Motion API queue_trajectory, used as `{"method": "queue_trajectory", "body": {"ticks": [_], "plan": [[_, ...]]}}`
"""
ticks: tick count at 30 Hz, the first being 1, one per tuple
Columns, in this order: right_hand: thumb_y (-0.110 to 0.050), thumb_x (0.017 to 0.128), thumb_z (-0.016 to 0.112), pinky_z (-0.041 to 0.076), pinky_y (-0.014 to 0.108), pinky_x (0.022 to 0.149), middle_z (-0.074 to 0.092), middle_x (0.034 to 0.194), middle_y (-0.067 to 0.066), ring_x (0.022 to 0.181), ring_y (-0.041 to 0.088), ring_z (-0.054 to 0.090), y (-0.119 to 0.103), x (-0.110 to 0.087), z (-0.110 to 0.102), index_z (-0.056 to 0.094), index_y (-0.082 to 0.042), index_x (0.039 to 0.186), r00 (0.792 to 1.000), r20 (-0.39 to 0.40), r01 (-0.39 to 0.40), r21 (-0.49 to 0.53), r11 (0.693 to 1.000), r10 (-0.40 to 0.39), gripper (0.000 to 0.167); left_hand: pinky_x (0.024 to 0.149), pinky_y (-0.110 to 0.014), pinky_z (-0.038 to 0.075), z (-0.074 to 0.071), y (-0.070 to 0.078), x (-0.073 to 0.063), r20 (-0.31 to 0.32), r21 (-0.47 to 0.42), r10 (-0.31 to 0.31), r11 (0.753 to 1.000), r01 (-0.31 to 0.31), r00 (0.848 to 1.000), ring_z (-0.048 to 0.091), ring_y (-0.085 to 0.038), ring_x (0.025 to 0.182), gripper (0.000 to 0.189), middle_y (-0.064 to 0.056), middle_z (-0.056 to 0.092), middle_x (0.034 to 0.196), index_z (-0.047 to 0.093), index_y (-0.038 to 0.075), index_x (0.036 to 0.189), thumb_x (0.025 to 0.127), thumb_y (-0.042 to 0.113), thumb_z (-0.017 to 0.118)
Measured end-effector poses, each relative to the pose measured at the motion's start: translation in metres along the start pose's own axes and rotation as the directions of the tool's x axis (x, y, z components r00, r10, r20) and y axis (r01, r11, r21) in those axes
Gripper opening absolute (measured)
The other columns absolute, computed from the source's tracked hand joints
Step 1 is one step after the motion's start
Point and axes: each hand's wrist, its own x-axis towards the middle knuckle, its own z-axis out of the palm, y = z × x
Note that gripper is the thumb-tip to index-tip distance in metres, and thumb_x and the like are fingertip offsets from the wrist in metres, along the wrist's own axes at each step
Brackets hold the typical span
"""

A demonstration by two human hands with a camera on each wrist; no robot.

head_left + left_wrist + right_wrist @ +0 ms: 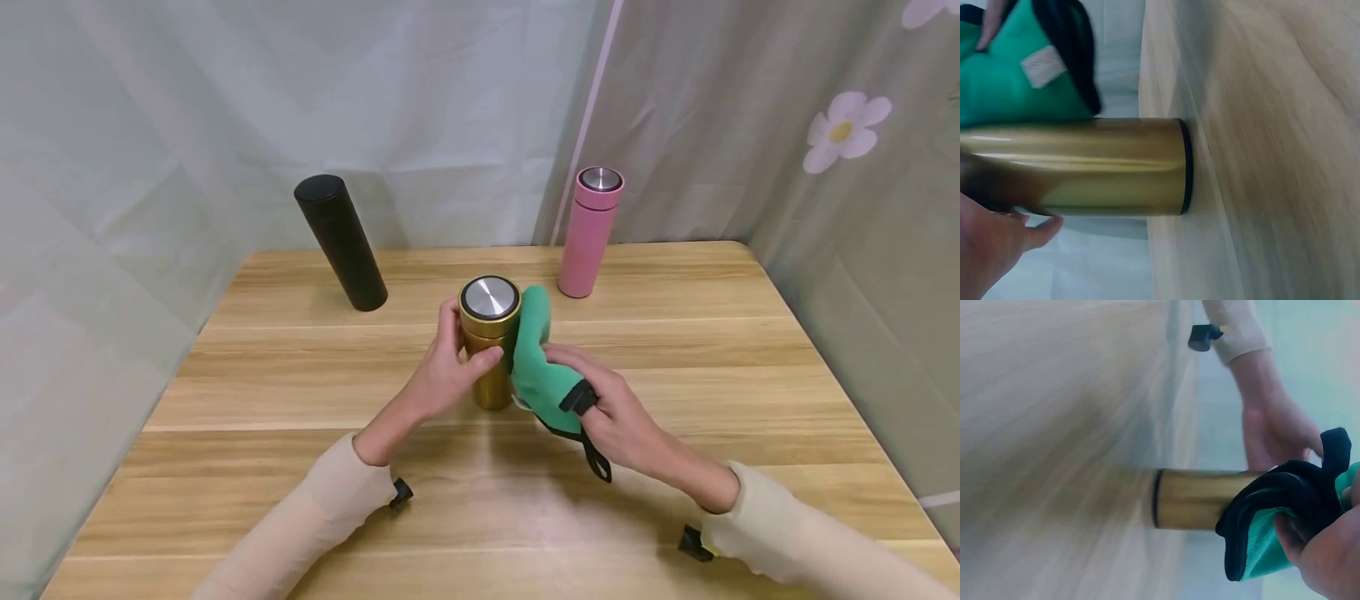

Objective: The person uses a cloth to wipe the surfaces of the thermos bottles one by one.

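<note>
My left hand [442, 371] grips a gold thermos flask [493, 379] round its upper body, thumb across the near side. The flask is upright, with a silver disc on its lid; its black-rimmed base [1186, 165] is at the tabletop. With my right hand [618, 417] I hold a green cloth [536, 367] with black edging and a black loop [597, 458]. The cloth lies against the right side of the flask. A white label [1044, 66] on it shows in the left wrist view. Some right fingers are hidden by the cloth.
A black flask [345, 246] stands at the back left of the wooden table [285, 467]. A pink flask [590, 233] with a silver-topped lid stands at the back right. Pale curtains [450, 125] hang behind the table. Small black devices [401, 493] sit at both wrists.
</note>
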Motion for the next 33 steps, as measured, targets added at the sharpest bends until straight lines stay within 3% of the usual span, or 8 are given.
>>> {"method": "queue_trajectory", "body": {"ticks": [4,8,15,17,20,24,28,33], "plan": [[0.023,0.088,0.046,0.042,0.031,0.112,0.056,0.146,0.013,0.134,0.033,0.053,-0.014,0.004,0.002,0.060,-0.007,0.138,0.994,-0.009,0.107,-0.058,0.993,-0.108,0.060,0.111,-0.051,0.039,-0.003,0.002,0.002,0.032,-0.025,0.011,1.000,-0.010,0.999,0.045,-0.030,0.132,0.070,-0.016,0.039,0.148,0.018,0.011,0.155,0.099,0.026,0.058],[0.021,0.086,0.052,0.041,0.035,0.113,0.055,0.145,0.015,0.133,0.036,0.054,-0.020,0.009,0.004,0.061,-0.005,0.136,0.974,0.021,0.228,-0.148,0.962,-0.227,0.057,0.112,-0.049,0.039,-0.007,0.002,0.004,0.071,-0.024,0.022,0.999,-0.020,0.997,0.046,-0.029,0.131,0.068,-0.015,0.040,0.148,0.018,0.011,0.158,0.102,0.024,0.055],[0.014,0.089,0.051,0.041,0.042,0.114,0.051,0.149,0.018,0.137,0.034,0.050,-0.020,0.015,0.013,0.059,-0.004,0.139,0.890,0.202,0.452,-0.263,0.853,-0.409,0.054,0.116,-0.049,0.032,-0.011,0.000,0.002,0.117,0.033,0.057,0.998,-0.061,0.992,0.041,-0.028,0.135,0.050,-0.018,0.039,0.149,0.019,0.009,0.155,0.113,0.026,0.039],[0.012,0.089,0.052,0.040,0.044,0.115,0.051,0.149,0.016,0.138,0.033,0.049,-0.020,0.017,0.016,0.058,-0.006,0.140,0.876,0.245,0.473,-0.277,0.837,-0.414,0.054,0.117,-0.050,0.031,-0.012,-0.001,0.001,0.129,0.048,0.068,0.996,-0.075,0.989,0.039,-0.029,0.136,0.048,-0.019,0.039,0.149,0.019,0.008,0.154,0.114,0.031,0.032],[0.013,0.087,0.051,0.039,0.045,0.115,0.051,0.151,0.013,0.139,0.031,0.047,-0.018,0.019,0.018,0.057,-0.007,0.142,0.877,0.289,0.462,-0.289,0.838,-0.384,0.059,0.118,-0.050,0.029,-0.014,-0.002,0.003,0.150,0.038,0.069,0.996,-0.076,0.986,0.036,-0.030,0.139,0.050,-0.018,0.035,0.153,0.016,0.008,0.156,0.114,0.032,0.030],[0.011,0.090,0.055,0.037,0.043,0.117,0.051,0.153,0.010,0.141,0.028,0.046,-0.012,0.022,0.019,0.056,-0.008,0.144,0.884,0.334,0.424,-0.278,0.862,-0.327,0.057,0.113,-0.050,0.036,-0.019,-0.003,0.009,0.189,-0.057,0.060,0.997,-0.050,0.980,0.041,-0.031,0.133,0.050,-0.018,0.037,0.150,0.018,0.009,0.155,0.113,0.031,0.036],[0.004,0.096,0.064,0.037,0.041,0.117,0.050,0.154,0.007,0.142,0.025,0.046,-0.003,0.024,0.021,0.055,-0.009,0.145,0.867,0.401,0.413,-0.243,0.878,-0.296,0.052,0.109,-0.050,0.039,-0.024,-0.002,0.013,0.224,-0.106,0.061,0.994,-0.038,0.973,0.044,-0.032,0.130,0.064,-0.018,0.040,0.147,0.020,0.010,0.155,0.109,0.047,0.045],[0.009,0.095,0.060,0.037,0.040,0.117,0.050,0.155,0.006,0.142,0.023,0.046,0.008,0.027,0.021,0.054,-0.009,0.146,0.847,0.460,0.394,-0.210,0.895,-0.265,0.054,0.113,-0.051,0.035,-0.028,-0.002,0.016,0.257,-0.120,0.050,0.993,-0.019,0.965,0.039,-0.031,0.136,0.082,-0.016,0.035,0.151,0.015,0.011,0.158,0.102,0.061,0.049]]}}
